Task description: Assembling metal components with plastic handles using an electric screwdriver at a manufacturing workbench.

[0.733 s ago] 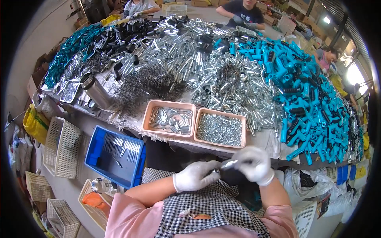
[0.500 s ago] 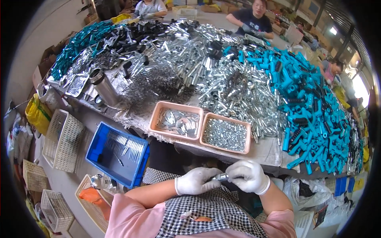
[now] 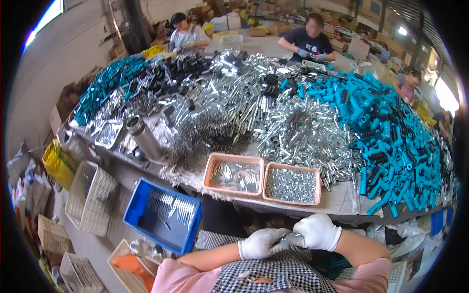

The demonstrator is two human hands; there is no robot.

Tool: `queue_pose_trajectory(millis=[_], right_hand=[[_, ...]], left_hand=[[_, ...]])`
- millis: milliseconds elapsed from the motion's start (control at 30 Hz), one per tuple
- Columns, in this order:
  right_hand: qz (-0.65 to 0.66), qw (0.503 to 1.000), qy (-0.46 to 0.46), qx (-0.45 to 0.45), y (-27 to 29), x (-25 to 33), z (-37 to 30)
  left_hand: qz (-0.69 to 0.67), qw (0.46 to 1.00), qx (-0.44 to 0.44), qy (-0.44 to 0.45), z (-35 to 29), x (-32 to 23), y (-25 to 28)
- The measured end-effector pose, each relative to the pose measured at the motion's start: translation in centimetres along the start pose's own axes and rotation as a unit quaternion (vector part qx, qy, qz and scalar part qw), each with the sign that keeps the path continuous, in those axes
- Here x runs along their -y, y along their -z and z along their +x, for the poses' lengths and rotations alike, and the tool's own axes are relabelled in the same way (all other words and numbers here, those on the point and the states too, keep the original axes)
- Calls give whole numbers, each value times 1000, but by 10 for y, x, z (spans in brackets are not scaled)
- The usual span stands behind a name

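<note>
In white gloves, both hands meet in front of the checked apron. My left hand (image 3: 264,243) is closed round one end of a small silvery metal part (image 3: 290,240). The fingers of my right hand (image 3: 317,232) pinch the other end, and they cover much of it, so its exact kind cannot be made out. Just beyond the hands, two pinkish trays stand at the table's near edge. The left tray (image 3: 229,191) holds slim metal pins or tubes; the right tray (image 3: 291,201) is filled with tiny metal pieces.
Heaped metal tubes (image 3: 244,105), dark springs (image 3: 205,132) and teal plastic handles (image 3: 391,161) cover the table. A steel flask (image 3: 144,137) stands at left. Below sit a blue crate (image 3: 133,215) with metal parts and white baskets (image 3: 93,200). Several people work beyond the table.
The view has tilted up and shifted, so the scene sits lower and further right. My right hand has turned over the metal part, which shows less between the fingers.
</note>
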State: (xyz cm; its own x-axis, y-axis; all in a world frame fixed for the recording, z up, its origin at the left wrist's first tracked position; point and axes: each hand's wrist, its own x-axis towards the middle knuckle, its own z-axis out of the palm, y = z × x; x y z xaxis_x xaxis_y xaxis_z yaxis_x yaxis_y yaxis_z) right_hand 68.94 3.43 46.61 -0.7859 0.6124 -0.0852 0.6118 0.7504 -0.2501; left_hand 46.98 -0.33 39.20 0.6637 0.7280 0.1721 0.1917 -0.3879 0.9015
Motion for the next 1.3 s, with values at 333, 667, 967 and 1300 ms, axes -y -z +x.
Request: queue_pose_trajectory(millis=[333, 667, 967, 1300], right_hand=[[139, 989, 22, -43, 7, 9, 0], [150, 982, 89, -74, 7, 0, -4], [114, 985, 90, -99, 7, 8, -9], [23, 997, 44, 62, -2, 3, -16]], left_hand=[[-23, 999, 23, 12, -6, 0, 8], [-2, 999, 37, 26, -6, 4, 4], [-52, 994, 92, 28, -8, 9, 0], [-37, 991, 124, 25, 0, 13, -9]])
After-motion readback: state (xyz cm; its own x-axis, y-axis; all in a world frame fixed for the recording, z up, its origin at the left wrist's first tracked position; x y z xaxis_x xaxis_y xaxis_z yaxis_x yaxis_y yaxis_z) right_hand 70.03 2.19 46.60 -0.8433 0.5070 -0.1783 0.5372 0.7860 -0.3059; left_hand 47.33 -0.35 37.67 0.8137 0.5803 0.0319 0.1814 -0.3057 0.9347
